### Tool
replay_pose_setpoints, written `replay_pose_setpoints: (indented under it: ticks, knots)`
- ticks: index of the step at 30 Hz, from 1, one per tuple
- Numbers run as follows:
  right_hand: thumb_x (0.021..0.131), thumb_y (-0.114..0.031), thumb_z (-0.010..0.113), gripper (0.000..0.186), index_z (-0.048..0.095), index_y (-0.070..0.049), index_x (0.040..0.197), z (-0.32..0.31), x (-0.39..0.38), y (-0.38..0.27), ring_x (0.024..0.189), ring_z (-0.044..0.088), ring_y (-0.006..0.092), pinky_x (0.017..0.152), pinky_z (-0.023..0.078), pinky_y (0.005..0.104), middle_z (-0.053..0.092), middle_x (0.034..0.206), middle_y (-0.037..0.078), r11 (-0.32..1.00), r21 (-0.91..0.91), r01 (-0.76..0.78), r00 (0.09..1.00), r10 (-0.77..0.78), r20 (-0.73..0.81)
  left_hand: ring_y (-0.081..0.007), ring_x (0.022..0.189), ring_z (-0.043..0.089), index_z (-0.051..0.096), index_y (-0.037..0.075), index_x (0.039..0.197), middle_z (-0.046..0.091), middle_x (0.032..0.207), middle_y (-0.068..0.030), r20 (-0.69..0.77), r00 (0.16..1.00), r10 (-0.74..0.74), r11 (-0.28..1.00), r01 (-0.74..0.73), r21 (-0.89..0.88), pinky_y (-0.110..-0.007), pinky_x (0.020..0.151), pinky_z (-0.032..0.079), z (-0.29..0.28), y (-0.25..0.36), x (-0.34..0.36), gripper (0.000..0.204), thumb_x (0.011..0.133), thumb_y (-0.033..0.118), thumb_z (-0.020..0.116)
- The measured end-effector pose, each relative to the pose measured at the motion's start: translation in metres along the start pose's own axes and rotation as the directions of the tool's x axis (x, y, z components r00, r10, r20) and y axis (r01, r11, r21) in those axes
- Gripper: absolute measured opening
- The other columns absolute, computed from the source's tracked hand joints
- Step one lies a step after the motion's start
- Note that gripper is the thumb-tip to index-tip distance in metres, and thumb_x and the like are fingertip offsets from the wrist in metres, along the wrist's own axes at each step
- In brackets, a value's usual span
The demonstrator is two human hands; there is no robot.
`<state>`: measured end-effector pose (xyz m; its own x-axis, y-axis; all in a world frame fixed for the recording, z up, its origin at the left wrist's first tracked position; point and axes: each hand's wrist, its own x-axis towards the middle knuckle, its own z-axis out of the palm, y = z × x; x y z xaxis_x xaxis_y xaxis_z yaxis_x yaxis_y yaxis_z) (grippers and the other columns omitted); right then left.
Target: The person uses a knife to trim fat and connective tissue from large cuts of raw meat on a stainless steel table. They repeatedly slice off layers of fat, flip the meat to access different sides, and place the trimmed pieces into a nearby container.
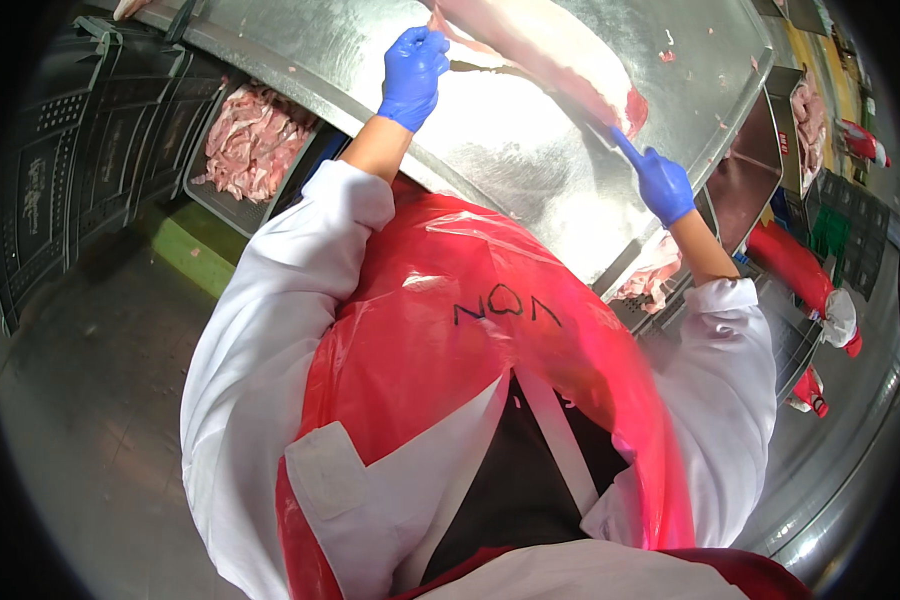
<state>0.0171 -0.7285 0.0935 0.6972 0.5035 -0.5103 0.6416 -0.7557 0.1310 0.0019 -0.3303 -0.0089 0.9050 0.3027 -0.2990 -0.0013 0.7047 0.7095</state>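
A large pale slab of meat [540,40] with a red cut end lies on the metal table at the top. My left hand [412,75], in a blue glove, is closed and pinches a thin strip of meat [450,32] along the slab's near left edge. A narrow dark gap shows below that strip. My right hand [662,182], also blue-gloved, is beside the slab's red end. Its index finger reaches straight to the meat while the other fingers are curled. Whatever those curled fingers hold, if anything, is hidden.
The metal table [515,150] has a raised near rim and small meat scraps. Below left, a crate of meat trimmings [255,145] sits near stacked black crates [90,150]. More trimmings [655,272] lie under the right edge. Another person's red apron [790,262] shows at right.
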Motion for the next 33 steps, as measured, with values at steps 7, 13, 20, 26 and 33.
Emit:
replay_pose_setpoints:
  ticks: [7,13,20,26,33]
  knots:
    - [0.085,0.003,0.052,0.097,0.013,-0.044,0.16,0.038,-0.065,0.037,0.068,0.067,0.0396,0.063,0.056,0.0511,0.063,0.09,0.023,0.994,-0.052,-0.1,0.993,0.103,0.051,-0.0075,0.06,0.045,0.062,0.002,0.102,0.06,0.083,-0.0053,0.16,0.978,0.133,0.983,-0.11,-0.147,-0.021,0.053,0.037,-0.038,0.069,-0.002,0.006,0.096,0.002,0.063]
    - [0.088,-0.003,0.058,0.087,0.024,-0.041,0.159,0.072,-0.1,0.047,0.064,0.065,0.0372,0.06,0.055,0.049,0.062,0.085,0.017,0.981,0.177,-0.084,0.973,0.119,-0.196,-0.0058,0.065,0.051,0.065,0.005,0.104,0.062,0.084,-0.0007,0.006,0.986,0.168,0.936,-0.161,0.312,-0.021,0.056,0.04,-0.121,0.158,-0.008,0.009,0.097,0.01,0.066]
    - [0.093,-0.009,0.06,0.075,0.033,-0.039,0.156,0.058,-0.049,0.018,0.062,0.063,0.0359,0.057,0.052,0.0481,0.061,0.081,0.014,0.962,0.274,0.002,0.878,0.13,-0.461,-0.0362,0.094,0.07,0.071,0.0,0.099,0.072,0.102,-0.0178,0.207,0.955,0.214,-0.505,-0.073,0.86,-0.045,0.084,0.054,-0.25,0.215,0.009,0.025,0.088,0.022,0.068]
    - [0.092,-0.011,0.062,0.074,0.037,-0.04,0.154,0.039,0.006,0.017,0.062,0.063,0.0367,0.058,0.053,0.0484,0.062,0.081,0.013,0.949,0.302,0.091,0.791,0.116,-0.601,-0.0378,0.119,0.056,0.068,0.0,0.096,0.067,0.116,-0.0196,0.835,0.549,-0.039,-0.21,-0.822,0.53,-0.047,0.1,0.046,-0.017,-0.048,-0.005,0.018,0.083,0.006,0.058]
    - [0.09,-0.01,0.062,0.077,0.035,-0.044,0.154,0.029,0.038,0.012,0.063,0.064,0.0354,0.058,0.054,0.0463,0.065,0.083,0.012,0.955,0.28,0.1,0.815,0.082,-0.573,-0.0339,0.127,0.052,0.055,-0.002,0.132,0.055,0.137,-0.0196,0.762,0.616,-0.202,-0.307,-0.778,0.548,-0.045,0.106,0.041,0.046,-0.144,-0.041,0.045,0.093,0.019,0.055]
